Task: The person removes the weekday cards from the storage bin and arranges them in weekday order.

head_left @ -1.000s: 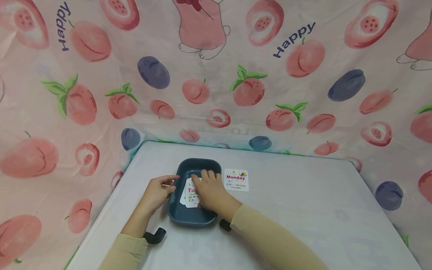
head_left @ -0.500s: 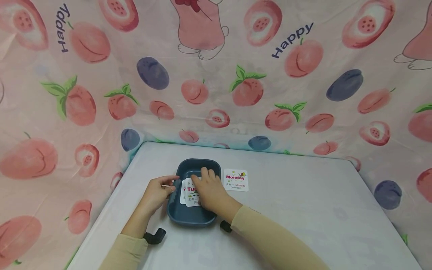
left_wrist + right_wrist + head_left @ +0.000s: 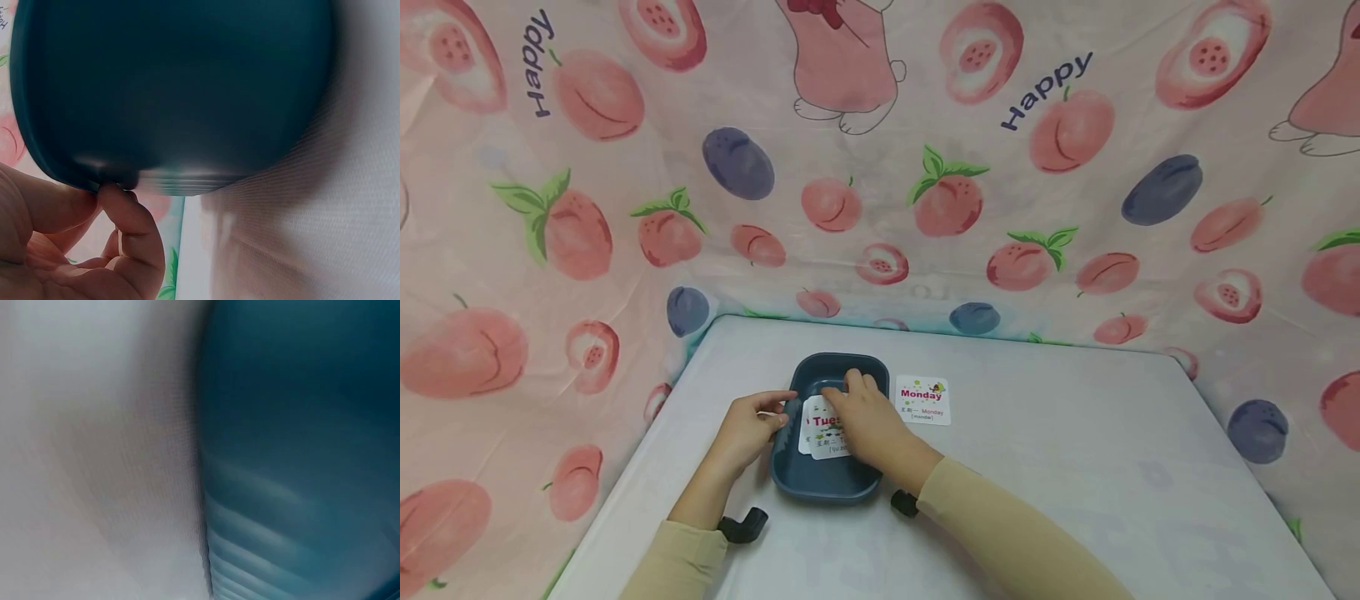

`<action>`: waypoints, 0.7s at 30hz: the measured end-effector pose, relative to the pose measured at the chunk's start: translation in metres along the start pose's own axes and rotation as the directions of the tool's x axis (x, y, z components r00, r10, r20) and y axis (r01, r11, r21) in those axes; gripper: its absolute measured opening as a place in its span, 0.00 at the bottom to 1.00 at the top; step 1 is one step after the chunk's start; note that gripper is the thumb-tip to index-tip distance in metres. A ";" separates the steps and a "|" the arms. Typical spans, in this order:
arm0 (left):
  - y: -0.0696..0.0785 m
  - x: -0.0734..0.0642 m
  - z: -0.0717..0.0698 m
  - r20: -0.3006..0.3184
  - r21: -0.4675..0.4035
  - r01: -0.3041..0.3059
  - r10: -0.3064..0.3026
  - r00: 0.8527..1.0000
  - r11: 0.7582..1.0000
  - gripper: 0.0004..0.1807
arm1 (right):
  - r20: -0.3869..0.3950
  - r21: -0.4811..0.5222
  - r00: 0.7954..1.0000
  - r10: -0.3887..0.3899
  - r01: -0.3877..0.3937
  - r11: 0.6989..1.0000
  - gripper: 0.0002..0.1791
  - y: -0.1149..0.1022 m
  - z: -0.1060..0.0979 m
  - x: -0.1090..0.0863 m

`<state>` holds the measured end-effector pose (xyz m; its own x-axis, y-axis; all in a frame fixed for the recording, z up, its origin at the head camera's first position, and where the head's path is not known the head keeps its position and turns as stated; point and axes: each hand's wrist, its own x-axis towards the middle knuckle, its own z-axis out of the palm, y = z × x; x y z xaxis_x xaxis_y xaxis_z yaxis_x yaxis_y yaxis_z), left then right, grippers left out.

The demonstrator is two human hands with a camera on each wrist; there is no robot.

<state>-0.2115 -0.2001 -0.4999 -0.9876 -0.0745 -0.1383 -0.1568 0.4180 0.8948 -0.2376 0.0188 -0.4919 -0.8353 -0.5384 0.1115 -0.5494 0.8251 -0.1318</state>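
Observation:
A dark blue plastic tray (image 3: 827, 482) stands on the table. My left hand (image 3: 745, 433) pinches its left rim between thumb and finger; the left wrist view shows the fingers (image 3: 134, 231) at this rim. Inside the tray lie overlapping cards, a Tuesday card (image 3: 826, 433) on top and another card (image 3: 805, 432) peeking out at its left. My right hand (image 3: 872, 421) reaches over the right rim and touches the Tuesday card, covering its right part. Its fingertips are hidden, so a grip cannot be confirmed. The right wrist view shows only the tray's outer wall (image 3: 281, 456) and tablecloth.
A Monday card (image 3: 922, 400) lies face up just right of the tray. The white table (image 3: 1075, 467) extends to the right, backed by a peach-print cloth (image 3: 880, 192) at the rear and left. Black wrist mounts (image 3: 745, 526) sit at both wrists.
My right hand has shifted slightly right across the Tuesday card, uncovering more of its lettering. The card has turned a little. My left hand stays on the rim.

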 end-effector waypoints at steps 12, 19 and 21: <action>0.000 0.001 0.000 0.004 -0.003 0.009 -0.009 1.000 1.000 0.22 | 0.008 0.171 1.000 0.029 -0.029 0.985 0.32 0.007 -0.006 -0.003; 0.001 0.001 0.000 0.005 0.006 0.019 -0.019 1.000 1.000 0.22 | 0.003 0.238 1.000 0.015 -0.015 0.971 0.28 0.012 -0.008 -0.003; 0.001 0.001 0.000 0.006 0.010 0.022 -0.022 1.000 1.000 0.22 | -0.004 0.263 1.000 0.015 -0.014 0.965 0.25 0.013 -0.009 -0.003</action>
<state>-0.2129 -0.1996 -0.4997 -0.9839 -0.0781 -0.1608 -0.1788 0.4252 0.8873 -0.2417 0.0329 -0.4856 -0.8435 -0.5251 0.1133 -0.5241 0.7581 -0.3881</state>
